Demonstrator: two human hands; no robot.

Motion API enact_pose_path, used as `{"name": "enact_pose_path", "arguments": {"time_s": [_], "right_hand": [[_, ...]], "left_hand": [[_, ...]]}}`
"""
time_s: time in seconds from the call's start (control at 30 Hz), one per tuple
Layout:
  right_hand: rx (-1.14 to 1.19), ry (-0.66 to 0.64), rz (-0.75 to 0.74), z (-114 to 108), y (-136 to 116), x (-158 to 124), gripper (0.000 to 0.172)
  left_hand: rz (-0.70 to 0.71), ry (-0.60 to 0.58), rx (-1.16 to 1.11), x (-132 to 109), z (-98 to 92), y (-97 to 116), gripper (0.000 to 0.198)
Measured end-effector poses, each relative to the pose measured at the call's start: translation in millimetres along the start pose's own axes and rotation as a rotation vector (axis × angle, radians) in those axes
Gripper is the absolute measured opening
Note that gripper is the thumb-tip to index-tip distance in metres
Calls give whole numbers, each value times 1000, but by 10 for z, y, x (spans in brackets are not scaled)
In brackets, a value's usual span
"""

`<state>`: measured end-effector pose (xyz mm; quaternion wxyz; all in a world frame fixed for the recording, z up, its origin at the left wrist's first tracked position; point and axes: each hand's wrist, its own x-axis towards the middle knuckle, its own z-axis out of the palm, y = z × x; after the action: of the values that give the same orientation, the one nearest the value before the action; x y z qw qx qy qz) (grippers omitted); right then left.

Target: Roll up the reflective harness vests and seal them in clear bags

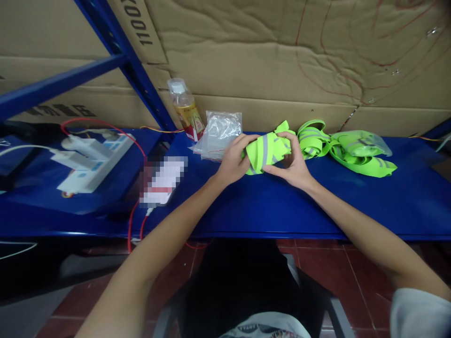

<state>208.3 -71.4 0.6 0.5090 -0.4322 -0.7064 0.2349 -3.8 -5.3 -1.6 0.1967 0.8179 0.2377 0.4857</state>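
Observation:
A folded neon green band with grey reflective stripes (267, 151) is held just above the blue shelf (268, 206) between both hands. My left hand (233, 160) grips its left end with curled fingers. My right hand (292, 162) closes on its right end, thumb on top. To the right on the shelf lie more neon green reflective bands (312, 138), one inside a clear plastic bag (362, 145). A pile of empty clear plastic bags (219, 133) lies just left of my left hand.
A plastic bottle with a yellow label (186, 110) stands by the blue upright post (141, 75). A white power strip with plugs (89, 157) and red cables (136, 220) lie at the left. A blurred white object (162, 180) lies nearby. Cardboard lines the back wall.

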Motion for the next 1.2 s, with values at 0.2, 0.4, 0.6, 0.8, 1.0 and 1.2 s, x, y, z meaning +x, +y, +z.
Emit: {"name": "enact_pose_path", "arguments": {"time_s": [0.2, 0.4, 0.6, 0.8, 1.0, 1.2], "right_hand": [[164, 92, 68, 52, -75, 40, 87], [301, 84, 152, 27, -83, 6, 72], [266, 79, 180, -43, -21, 91, 65], [199, 34, 180, -24, 18, 40, 74], [342, -24, 322, -164, -3, 87, 69], [479, -84, 434, -234, -175, 117, 64]], "left_hand": [[-187, -105, -474, 13, 61, -23, 54], [-471, -107, -725, 58, 99, -109, 80], [-525, 1, -709, 131, -9, 5, 90], [-416, -30, -632, 153, -85, 163, 91], [-335, 109, -418, 213, -139, -170, 93], [-188, 13, -384, 72, 10, -152, 84]]}}
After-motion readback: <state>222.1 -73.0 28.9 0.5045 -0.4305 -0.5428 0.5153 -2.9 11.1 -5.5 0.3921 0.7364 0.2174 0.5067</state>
